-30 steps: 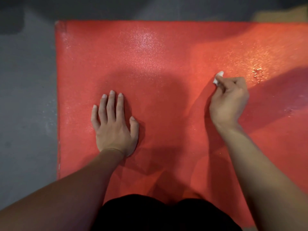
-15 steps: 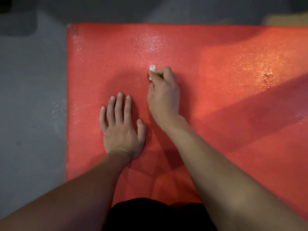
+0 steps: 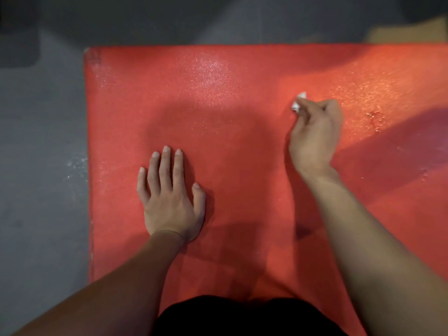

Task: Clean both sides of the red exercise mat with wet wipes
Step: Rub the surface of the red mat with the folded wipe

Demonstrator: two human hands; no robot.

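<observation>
The red mat (image 3: 242, 98) fills most of the frame. The left hand (image 3: 169, 197) rests flat on it at centre-left, fingers straight. At upper right, the right hand (image 3: 315, 132) pinches a small white wad, probably a wipe (image 3: 297, 104), against the mat.

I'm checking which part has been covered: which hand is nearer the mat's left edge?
Left. The left hand rests flat on the red mat not far from that edge; the right hand, gripping the wet wipe, is well across to the right.

red mat (image 3: 242, 93): grainy foam-like surface, wet sheen | wipe (image 3: 298, 103): white, crumpled | floor (image 3: 41, 166): matt grey
</observation>
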